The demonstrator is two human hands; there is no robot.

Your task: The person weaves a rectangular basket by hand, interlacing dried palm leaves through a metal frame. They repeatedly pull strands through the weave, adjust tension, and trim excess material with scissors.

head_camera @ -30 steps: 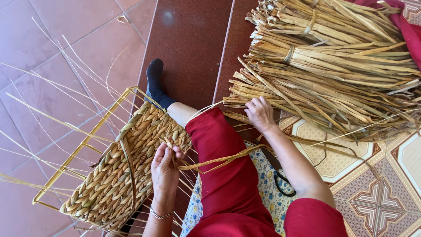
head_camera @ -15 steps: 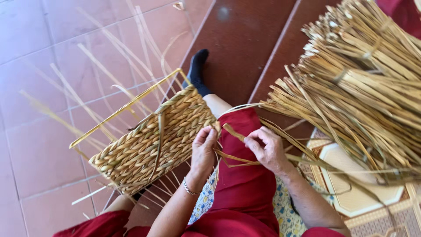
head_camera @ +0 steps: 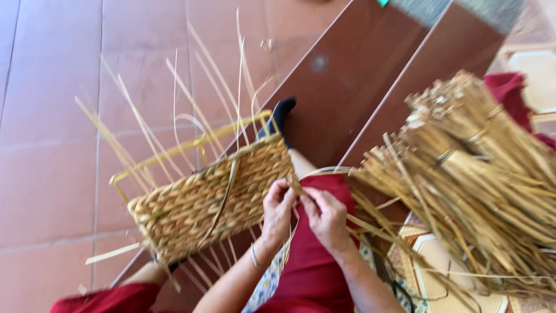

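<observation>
A half-woven basket (head_camera: 211, 200) of pale dried rush is propped on edge across the person's lap, its woven wall facing up and its right end close to the knee in red cloth (head_camera: 315, 255). The weave is built on a thin yellow frame (head_camera: 191, 145), whose top rail shows bare above the finished rows, and loose stakes (head_camera: 202, 87) fan out stiffly beyond it.

At the basket's right edge a flat strand (head_camera: 298, 191) is being worked. The left hand (head_camera: 277, 211) is curled, with fingers closed against that edge and apparently pinching the strand; the right hand (head_camera: 325, 217) is just beside it, fingertips bunched and closed on the same strand. Both hands touch the weave at 1 spot.

The basket is judged light and fairly rigid where the frame backs it, but springy at the unwoven ends. It would best be held by the frame rail or the dense woven wall, not by the stakes, which look brittle and could kink or snap. The strand seems pliable yet fibrous, and would be gripped close to the weave so that tension is kept.

To the right, well apart from the hands, lies a large bundle (head_camera: 475, 185) of tied rushes on the tiled floor (head_camera: 52, 116).
</observation>
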